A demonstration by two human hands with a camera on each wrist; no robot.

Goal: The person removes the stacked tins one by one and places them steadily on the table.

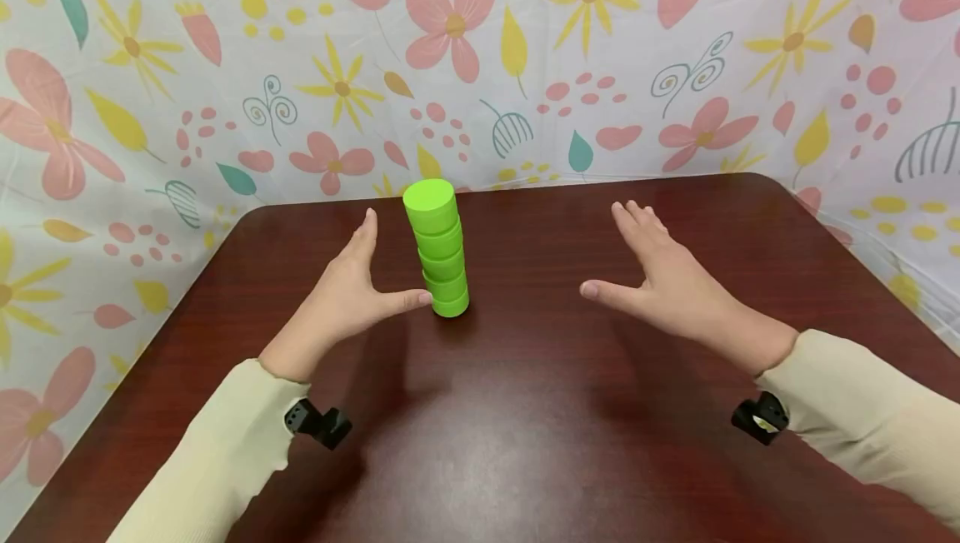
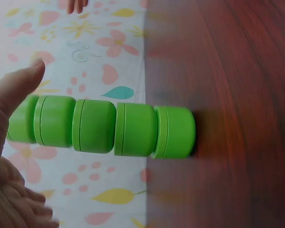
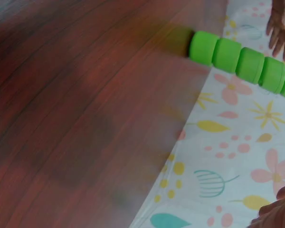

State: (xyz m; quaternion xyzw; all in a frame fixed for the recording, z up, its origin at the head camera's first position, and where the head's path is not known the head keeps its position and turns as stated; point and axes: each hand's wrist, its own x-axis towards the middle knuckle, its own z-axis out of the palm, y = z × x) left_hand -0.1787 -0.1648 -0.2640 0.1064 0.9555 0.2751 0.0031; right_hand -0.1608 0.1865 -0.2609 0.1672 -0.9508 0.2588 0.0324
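Take the green stack (image 1: 441, 256) as your landmark: five short round pieces set one on another, standing on the dark table (image 1: 540, 376) between your hands but not midway. It lies just to the right of your left hand (image 1: 343, 297) and well apart from your right hand (image 1: 678, 289), off to that hand's left, so your left is plainly the nearer. Its long axis runs up from the tabletop, with small steps where the pieces meet; in the head view it seems to lean left toward the top, though you cannot tell how much of that is true tilt. Both your hands are wide, thumbs spread from the fingers, and neither grips anything. In the head view your left thumb (image 1: 407, 301) overlaps the stack's lower part; whether it touches, you cannot tell. By my judgement, the stack calls for only a slight reach rightward from your left hand, but a long leftward one from your right.
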